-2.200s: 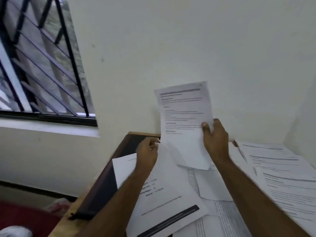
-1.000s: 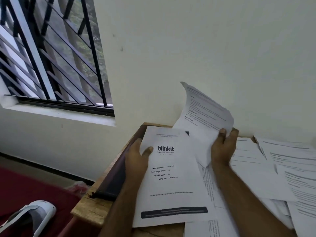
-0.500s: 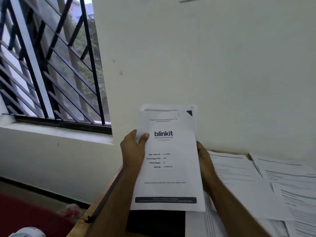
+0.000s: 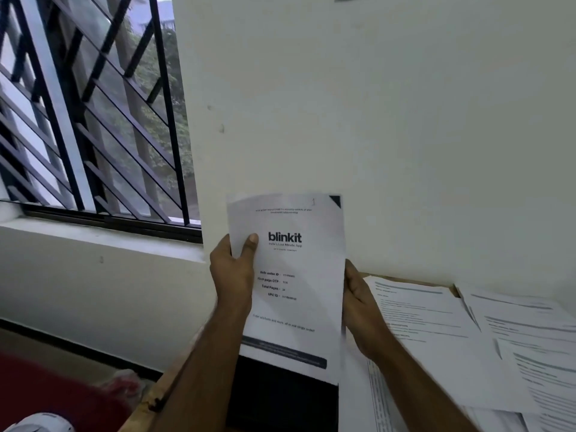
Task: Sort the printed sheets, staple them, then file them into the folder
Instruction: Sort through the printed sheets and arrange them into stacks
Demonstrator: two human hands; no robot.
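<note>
Sheets (image 4: 293,291) stand upright between the two hands — left hand (image 4: 232,275) pinching the left edge with thumb on the front, right hand (image 4: 358,310) cupping the right edge — long axis vertical, bottom edge hanging just above the dark folder (image 4: 280,400) below them.

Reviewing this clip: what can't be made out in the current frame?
- Head view: how many sheets sit behind the blinkit cover sheet; it hides them.
- Right hand: its grip is behind the sheet's edge.
- Dark folder: covered above by the sheet, cut off at the bottom edge.
- Loose sheets: print too blurred to read.
- Stapler: none in view.
</note>
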